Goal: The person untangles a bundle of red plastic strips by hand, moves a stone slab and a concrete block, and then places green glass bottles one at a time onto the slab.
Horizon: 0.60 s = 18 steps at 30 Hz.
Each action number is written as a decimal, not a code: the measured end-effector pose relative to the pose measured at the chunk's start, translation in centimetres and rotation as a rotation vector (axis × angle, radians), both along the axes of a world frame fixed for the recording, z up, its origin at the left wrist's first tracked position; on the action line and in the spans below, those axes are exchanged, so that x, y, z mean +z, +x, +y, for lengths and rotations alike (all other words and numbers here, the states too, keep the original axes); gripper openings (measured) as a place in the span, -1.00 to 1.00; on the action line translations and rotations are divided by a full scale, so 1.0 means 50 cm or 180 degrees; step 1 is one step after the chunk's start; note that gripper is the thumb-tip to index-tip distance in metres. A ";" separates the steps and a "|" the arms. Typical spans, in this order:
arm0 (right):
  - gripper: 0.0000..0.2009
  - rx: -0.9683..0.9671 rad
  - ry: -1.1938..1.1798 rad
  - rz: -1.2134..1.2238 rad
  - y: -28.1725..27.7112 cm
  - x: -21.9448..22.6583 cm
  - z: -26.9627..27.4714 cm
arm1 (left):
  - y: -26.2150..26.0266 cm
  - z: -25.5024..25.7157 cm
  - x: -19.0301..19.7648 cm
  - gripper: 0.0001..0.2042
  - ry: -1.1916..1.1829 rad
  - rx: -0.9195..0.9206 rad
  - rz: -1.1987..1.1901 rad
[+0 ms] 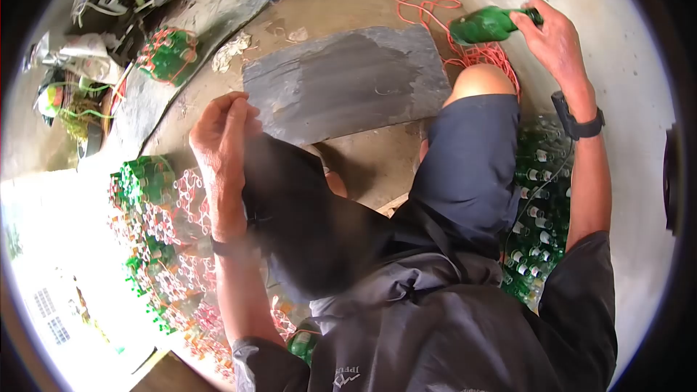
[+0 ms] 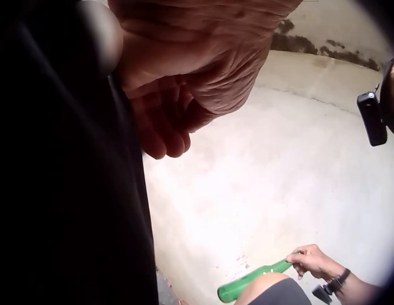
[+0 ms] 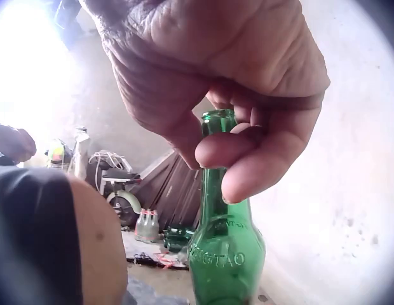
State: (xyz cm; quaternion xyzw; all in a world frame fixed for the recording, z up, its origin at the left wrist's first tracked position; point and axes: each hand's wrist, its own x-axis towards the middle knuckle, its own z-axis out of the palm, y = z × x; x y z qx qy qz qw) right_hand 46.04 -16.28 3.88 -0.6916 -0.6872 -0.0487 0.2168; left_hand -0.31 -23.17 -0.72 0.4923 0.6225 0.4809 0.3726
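- Keep clear of the dark slab [image 1: 341, 87] at upper centre, probably a chipping risk.
- Pass wide of the bare knee [image 1: 483, 81] and red cord heap [image 1: 499, 55] at upper right, to avoid knocks or snags.
- Support the green Tsingtao bottle [image 1: 481, 26] firmly by its neck; tilted at upper right, extending leftward from the right hand [image 1: 557, 40].
- Clamped round that neck with the right hand; loosely curled, gripping nothing visible, with the left hand [image 1: 221, 131] at centre left.

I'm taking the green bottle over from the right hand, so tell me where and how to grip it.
Probably wrap the wide body of the green bottle, coming from its base end: the right hand pinches the slim neck, while the rounded body is uncovered, its base pointing away from that hand.
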 end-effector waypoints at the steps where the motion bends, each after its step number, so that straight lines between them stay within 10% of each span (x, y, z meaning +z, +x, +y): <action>1: -0.72 0.0347 0.0179 -0.0007 -0.028 0.005 0.025 | -0.005 0.001 -0.002 -0.81 0.0014 0.0046 -0.0148; 7: -0.74 0.1434 -0.0108 0.0413 -0.216 -0.042 0.178 | -0.020 0.003 -0.021 -0.82 0.0197 0.0255 -0.0653; 18: -0.64 0.1588 -0.0560 0.0541 -0.525 -0.147 0.267 | -0.024 -0.006 -0.022 -0.85 0.0433 0.0417 -0.0954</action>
